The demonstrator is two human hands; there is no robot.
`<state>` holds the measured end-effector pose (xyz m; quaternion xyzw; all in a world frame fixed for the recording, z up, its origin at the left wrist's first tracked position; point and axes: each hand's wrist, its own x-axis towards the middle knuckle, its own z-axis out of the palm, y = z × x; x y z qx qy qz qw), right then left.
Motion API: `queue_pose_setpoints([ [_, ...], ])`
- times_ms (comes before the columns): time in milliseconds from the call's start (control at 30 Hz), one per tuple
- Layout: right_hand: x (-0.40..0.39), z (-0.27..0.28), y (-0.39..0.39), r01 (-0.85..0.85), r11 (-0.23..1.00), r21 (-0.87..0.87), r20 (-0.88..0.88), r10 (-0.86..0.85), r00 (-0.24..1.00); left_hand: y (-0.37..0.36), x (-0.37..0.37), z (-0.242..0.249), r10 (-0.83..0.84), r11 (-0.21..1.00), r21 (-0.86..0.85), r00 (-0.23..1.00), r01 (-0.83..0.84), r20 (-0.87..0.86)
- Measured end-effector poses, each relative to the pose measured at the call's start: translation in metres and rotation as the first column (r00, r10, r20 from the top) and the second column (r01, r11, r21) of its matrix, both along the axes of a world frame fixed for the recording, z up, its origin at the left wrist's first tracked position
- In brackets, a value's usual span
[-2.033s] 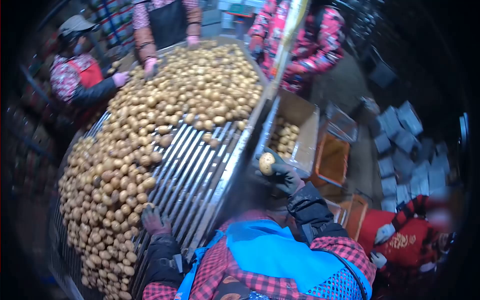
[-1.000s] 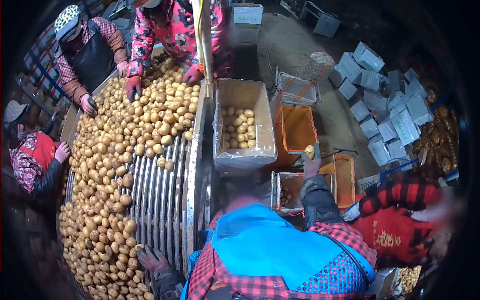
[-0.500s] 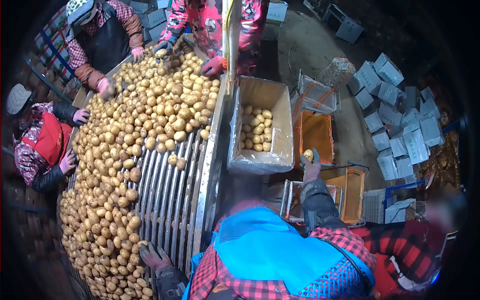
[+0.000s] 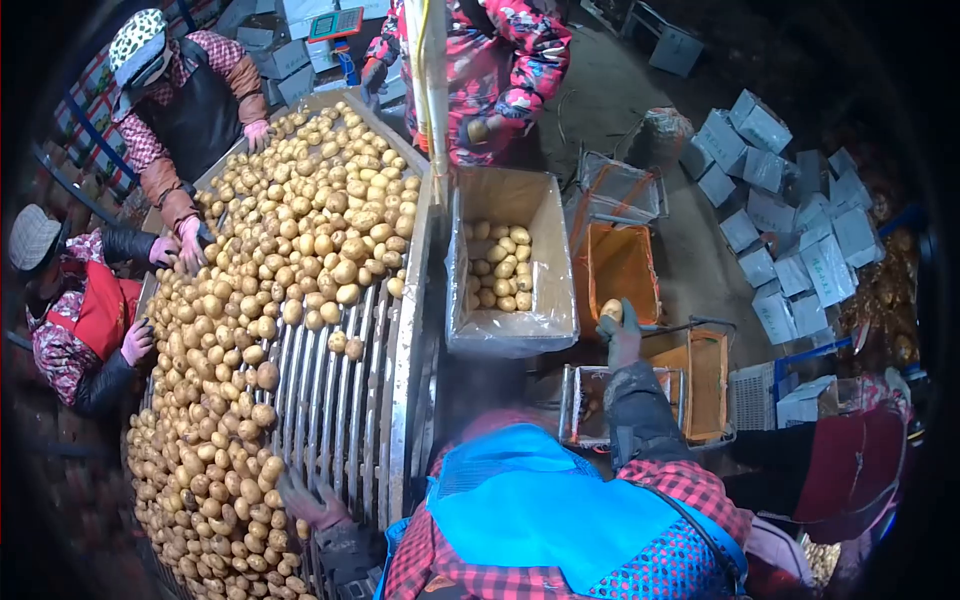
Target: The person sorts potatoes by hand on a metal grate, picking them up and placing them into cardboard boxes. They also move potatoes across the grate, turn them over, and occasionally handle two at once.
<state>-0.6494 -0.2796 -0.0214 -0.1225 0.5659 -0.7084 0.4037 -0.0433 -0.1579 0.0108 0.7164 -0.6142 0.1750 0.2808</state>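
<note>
My left hand, gloved and somewhat smeared by motion, is over the metal bars beside the edge of the potato heap. Its fingers are spread, and no potato shows in them. Out to the right, my right hand, in a dark-fingered glove, is closed around a potato. That hand is above the near end of an orange-lined crate. To its left stands a plastic-lined box with potatoes inside.
Co-workers reach over the heap from the left. Another person stands behind a pole. A metal-framed crate and an orange crate are near my right arm. Grey boxes lie piled at right.
My left hand has come slightly away from the heap, fingers spreading. My right hand still holds the potato. The far person has drawn back from the heap; the person at right has shifted.
</note>
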Motion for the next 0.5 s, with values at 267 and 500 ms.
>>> queue_pose_setpoints([
  [267, -0.031, 0.004, 0.028, 0.061, 0.998, 0.024, -0.794, -0.018, 0.607, -0.054, -0.039, -0.052, -0.002, 0.866, 0.5, 1.0, -0.006, 0.015],
  [500, -0.133, 0.036, 0.09, 0.527, 0.85, -0.028, -0.814, -0.325, 0.481, -0.05, -0.037, -0.048, -0.068, 0.898, 0.437, 0.998, 0.057, 0.011],
])
